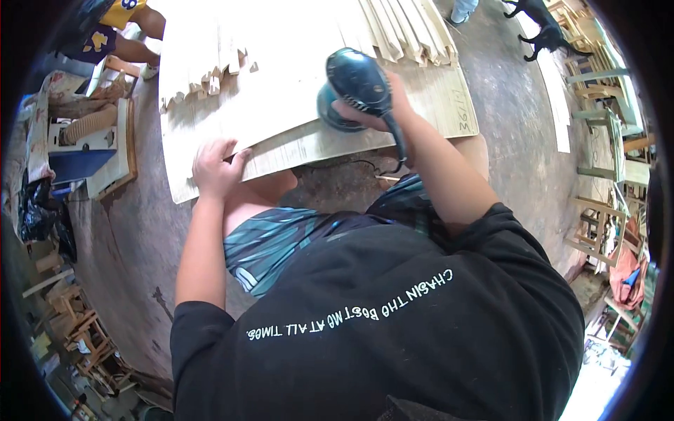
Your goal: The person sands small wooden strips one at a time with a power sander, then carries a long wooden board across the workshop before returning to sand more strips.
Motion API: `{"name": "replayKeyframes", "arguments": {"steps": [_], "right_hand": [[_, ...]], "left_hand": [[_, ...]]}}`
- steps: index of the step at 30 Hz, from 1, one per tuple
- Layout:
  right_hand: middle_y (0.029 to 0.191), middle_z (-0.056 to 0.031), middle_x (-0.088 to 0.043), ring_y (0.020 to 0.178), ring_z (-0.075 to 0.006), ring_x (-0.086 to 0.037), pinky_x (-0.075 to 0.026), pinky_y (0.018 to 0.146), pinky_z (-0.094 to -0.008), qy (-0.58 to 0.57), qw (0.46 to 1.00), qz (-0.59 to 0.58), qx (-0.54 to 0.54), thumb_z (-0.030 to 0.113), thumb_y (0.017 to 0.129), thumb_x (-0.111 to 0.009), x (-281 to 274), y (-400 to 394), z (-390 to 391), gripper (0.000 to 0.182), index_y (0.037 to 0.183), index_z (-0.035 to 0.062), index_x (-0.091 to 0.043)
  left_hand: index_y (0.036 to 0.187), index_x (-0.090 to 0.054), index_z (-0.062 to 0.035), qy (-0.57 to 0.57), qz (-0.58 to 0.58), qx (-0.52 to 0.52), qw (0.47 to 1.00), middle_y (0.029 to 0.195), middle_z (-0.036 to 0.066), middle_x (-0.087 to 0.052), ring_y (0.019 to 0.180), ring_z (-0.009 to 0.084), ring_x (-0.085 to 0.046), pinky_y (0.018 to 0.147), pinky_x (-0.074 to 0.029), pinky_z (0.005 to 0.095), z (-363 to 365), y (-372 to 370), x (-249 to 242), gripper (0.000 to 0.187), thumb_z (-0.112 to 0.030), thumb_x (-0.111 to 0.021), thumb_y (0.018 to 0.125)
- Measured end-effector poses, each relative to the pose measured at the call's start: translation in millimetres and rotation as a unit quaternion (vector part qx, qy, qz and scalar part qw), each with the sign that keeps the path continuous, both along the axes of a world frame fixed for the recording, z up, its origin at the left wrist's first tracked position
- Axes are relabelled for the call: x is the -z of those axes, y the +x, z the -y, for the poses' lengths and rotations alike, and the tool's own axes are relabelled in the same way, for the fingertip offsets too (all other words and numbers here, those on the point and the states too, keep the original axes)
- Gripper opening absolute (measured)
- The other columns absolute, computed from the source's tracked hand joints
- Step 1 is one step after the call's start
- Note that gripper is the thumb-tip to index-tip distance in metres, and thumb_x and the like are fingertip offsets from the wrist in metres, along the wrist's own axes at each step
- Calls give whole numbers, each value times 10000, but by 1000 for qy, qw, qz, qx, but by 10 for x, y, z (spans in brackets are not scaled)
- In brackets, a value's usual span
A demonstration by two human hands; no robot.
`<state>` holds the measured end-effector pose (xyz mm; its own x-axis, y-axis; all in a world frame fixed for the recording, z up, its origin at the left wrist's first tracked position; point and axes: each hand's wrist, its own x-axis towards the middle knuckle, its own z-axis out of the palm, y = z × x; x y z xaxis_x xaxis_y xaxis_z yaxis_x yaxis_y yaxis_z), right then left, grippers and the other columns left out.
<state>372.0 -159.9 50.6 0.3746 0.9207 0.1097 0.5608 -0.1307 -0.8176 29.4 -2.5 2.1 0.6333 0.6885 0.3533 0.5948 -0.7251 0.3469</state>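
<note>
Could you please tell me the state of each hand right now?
Left hand: on the board, partly curled; whether it grips anything cannot be told.
Right hand: closed, holding the sander.

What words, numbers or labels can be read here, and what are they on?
"CHASIN THE BEST ME AT ALL TIMES.": black cloth shirt.
"8": yellow cloth garment at the top edge.
Handwritten mark on the pale flat wooden board: unclear.
White marks on the glossy dark rounded sander: too small.
</note>
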Motion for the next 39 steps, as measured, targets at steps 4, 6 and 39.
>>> {"name": "replayKeyframes", "arguments": {"steps": [4, 6, 39], "right_hand": [[1140, -66, -755, 1049, -174, -709, -558, 973, -356, -17, 999, -25, -18, 322, 735, -947, -57, 101, 85, 604, 1231, 94, -690], [1139, -69, -756, 1048, -186, -714, -560, 972, -361, -29, 999, -35, -21, 337, 733, -945, -96, 59, 48, 606, 1228, 94, -692], [1074, -84, -765, 997, -187, -718, -579, 911, -364, -21, 989, -143, -41, 372, 682, -961, -236, -26, -47, 614, 1165, 83, -716]], "left_hand": [[943, -741, -124, -6, -6, -6, 1000, 929, 94, -716, 909, 324, -676, 785, -539, 444, -1, -17, 19, 332, -395, -851, 787], [947, -742, -123, -12, -16, -14, 1000, 932, 94, -720, 913, 323, -678, 787, -540, 446, -12, -26, 50, 346, -410, -850, 786], [972, -780, -85, -30, -37, -36, 998, 890, 117, -746, 860, 340, -705, 777, -556, 455, -9, -7, 41, 408, -436, -858, 777]]}}
